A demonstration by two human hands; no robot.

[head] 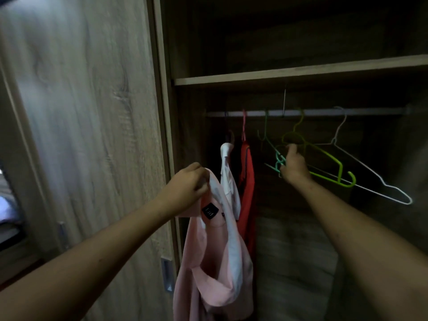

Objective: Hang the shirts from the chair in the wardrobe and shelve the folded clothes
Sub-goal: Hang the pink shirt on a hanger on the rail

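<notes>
Pink shirt (215,251) hangs at lower centre, pinched by the collar in our left hand (185,188) so it drapes free. Right of centre, our right hand (293,165) closes on a teal hanger (279,163) among the lime hanger (328,163) and white hanger (370,174) under the rail (312,112), likely for this shirt.

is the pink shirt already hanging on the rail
No, the pink shirt hangs from the left hand, below and in front of the rail.
</notes>
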